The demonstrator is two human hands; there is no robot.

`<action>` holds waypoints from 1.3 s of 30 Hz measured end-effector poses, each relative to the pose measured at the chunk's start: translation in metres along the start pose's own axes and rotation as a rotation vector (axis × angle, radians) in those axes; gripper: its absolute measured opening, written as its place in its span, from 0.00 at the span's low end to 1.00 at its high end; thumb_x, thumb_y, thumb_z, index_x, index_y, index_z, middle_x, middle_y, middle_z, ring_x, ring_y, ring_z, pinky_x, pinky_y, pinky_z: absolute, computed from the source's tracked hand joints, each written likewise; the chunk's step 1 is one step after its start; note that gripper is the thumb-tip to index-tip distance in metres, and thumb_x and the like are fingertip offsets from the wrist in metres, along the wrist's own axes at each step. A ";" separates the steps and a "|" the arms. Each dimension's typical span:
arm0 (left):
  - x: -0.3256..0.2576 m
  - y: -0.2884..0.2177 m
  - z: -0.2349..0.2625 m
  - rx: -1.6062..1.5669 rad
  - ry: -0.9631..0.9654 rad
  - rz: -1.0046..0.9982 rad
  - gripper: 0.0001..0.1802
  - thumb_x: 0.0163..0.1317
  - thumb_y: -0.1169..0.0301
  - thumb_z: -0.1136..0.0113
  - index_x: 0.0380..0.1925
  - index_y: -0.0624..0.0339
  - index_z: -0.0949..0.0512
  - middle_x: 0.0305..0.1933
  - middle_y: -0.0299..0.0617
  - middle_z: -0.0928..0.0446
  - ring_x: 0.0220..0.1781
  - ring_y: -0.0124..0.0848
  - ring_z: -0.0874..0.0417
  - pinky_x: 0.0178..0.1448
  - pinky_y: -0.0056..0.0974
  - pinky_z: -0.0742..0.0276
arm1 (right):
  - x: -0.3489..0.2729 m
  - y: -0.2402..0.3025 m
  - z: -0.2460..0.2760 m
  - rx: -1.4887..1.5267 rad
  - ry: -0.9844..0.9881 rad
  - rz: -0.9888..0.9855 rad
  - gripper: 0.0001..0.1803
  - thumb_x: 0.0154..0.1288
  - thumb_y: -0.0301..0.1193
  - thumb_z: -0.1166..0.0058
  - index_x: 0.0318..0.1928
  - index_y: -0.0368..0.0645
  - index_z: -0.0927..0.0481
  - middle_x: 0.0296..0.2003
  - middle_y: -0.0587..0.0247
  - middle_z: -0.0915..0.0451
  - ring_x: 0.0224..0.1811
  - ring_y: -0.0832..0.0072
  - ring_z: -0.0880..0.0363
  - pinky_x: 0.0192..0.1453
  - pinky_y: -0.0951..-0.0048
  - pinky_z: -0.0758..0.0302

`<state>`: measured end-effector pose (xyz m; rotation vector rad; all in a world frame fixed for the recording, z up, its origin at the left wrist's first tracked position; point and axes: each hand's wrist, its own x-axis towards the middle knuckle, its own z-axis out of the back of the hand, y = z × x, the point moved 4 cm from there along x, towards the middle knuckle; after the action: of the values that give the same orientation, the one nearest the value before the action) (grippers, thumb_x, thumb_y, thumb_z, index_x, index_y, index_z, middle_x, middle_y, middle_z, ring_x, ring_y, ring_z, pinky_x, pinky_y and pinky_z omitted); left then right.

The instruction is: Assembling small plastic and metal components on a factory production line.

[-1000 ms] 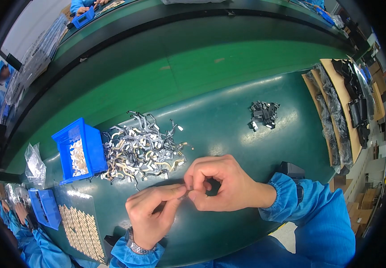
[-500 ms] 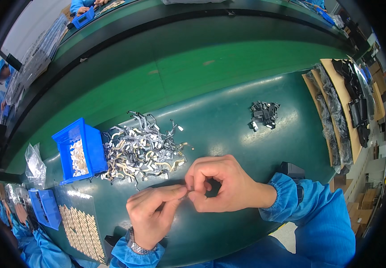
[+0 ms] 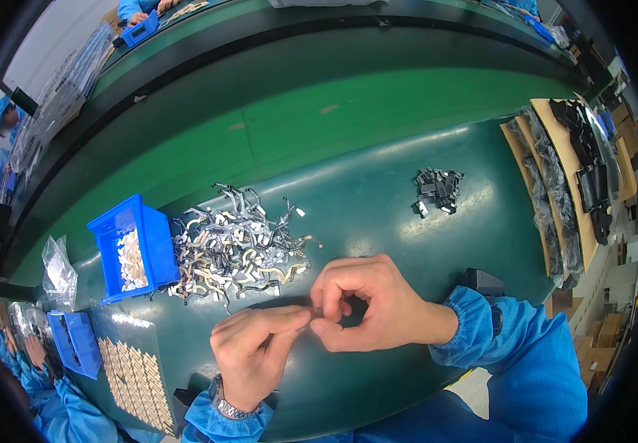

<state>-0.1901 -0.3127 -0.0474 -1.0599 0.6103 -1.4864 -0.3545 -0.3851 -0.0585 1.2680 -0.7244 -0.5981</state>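
Over the dark green table my left hand (image 3: 256, 351) and my right hand (image 3: 367, 303) meet at the fingertips. Both are closed in a pinch, thumbs against index fingers. Whatever lies between the fingertips is too small and covered to make out. Just beyond the left hand spreads a tangled heap of short cable pieces (image 3: 241, 247), grey, black and cream with white connector ends. Left of that heap, a tilted blue bin (image 3: 158, 247) contains small white and cream parts (image 3: 131, 258). Farther right lies a small pile of black parts (image 3: 438, 190).
A sheet with rows of small cream parts (image 3: 136, 384) lies at left, near another blue bin (image 3: 75, 343) and a plastic bag (image 3: 59, 273). Stacked boards with wrapped black parts (image 3: 555, 192) stand at right. A green conveyor belt (image 3: 282, 88) runs beyond the table; co-workers sit nearby.
Marks on the green belt have shifted left. My hands stay almost in place, fingertips still together.
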 end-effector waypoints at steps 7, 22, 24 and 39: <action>0.001 -0.002 0.001 0.001 0.006 -0.011 0.03 0.58 0.80 0.29 0.31 0.62 0.14 0.35 0.43 0.11 0.32 0.35 0.10 0.38 0.36 0.18 | -0.001 0.000 0.000 -0.019 -0.005 -0.006 0.13 0.51 0.23 0.30 0.23 0.43 0.25 0.30 0.66 0.17 0.23 0.84 0.27 0.27 0.81 0.31; 0.001 -0.005 0.006 -0.092 -0.020 -0.083 0.05 0.55 0.81 0.29 0.32 0.62 0.14 0.34 0.45 0.12 0.33 0.37 0.10 0.39 0.36 0.17 | -0.003 0.001 -0.002 0.094 0.063 -0.022 0.11 0.58 0.27 0.29 0.35 0.39 0.20 0.30 0.68 0.18 0.24 0.85 0.25 0.27 0.81 0.29; 0.002 -0.006 0.008 -0.133 -0.049 -0.079 0.06 0.54 0.83 0.28 0.32 0.63 0.13 0.36 0.47 0.12 0.34 0.35 0.11 0.38 0.34 0.16 | -0.003 -0.002 -0.006 0.164 0.062 -0.020 0.10 0.59 0.28 0.29 0.35 0.40 0.19 0.26 0.71 0.21 0.23 0.86 0.27 0.26 0.81 0.32; 0.001 -0.005 0.011 -0.166 -0.046 -0.073 0.11 0.52 0.84 0.29 0.37 0.62 0.10 0.41 0.48 0.12 0.40 0.36 0.11 0.42 0.34 0.16 | -0.006 -0.013 -0.010 0.572 0.188 -0.169 0.10 0.65 0.17 0.35 0.46 0.32 0.17 0.47 0.56 0.18 0.44 0.78 0.18 0.47 0.75 0.18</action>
<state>-0.1830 -0.3106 -0.0384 -1.2523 0.6777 -1.4892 -0.3513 -0.3771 -0.0739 1.9020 -0.6557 -0.4081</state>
